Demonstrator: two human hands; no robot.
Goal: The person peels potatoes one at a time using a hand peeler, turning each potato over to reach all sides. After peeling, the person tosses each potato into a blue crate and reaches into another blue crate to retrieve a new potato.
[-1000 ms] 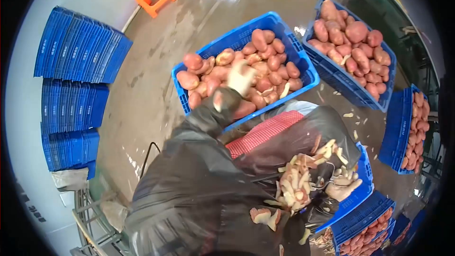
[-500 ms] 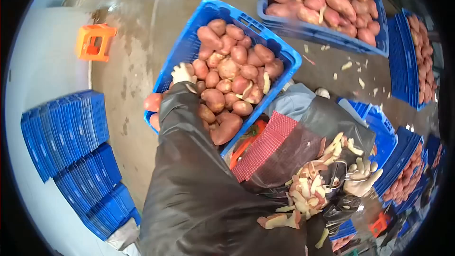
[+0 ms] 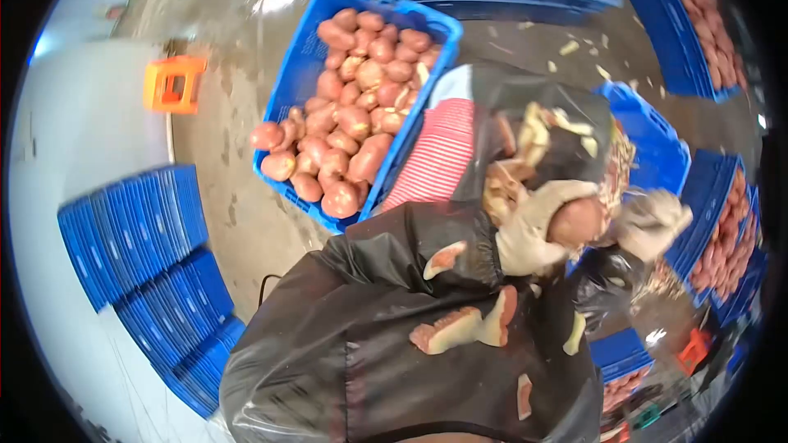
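Note:
My gloved left hand is wrapped around a reddish potato above my lap. Close beside it on the right is my gloved right hand, smeared by motion and curled. The metal-framed peeler seen in it earlier is blurred now. Peelings lie on the dark apron over my legs, and more strips stick to my left sleeve. Left of my legs stands a blue crate full of red-skinned potatoes.
Another blue crate of potatoes stands at the top, with more crates along the right. A blue crate is just beyond my right hand. Stacked blue crates line the left wall near an orange stool. Peelings litter the wet floor.
My left hand has left the potato crate and come to my lap with a potato in it. The right hand has risen slightly and curled. The whole view has shifted.

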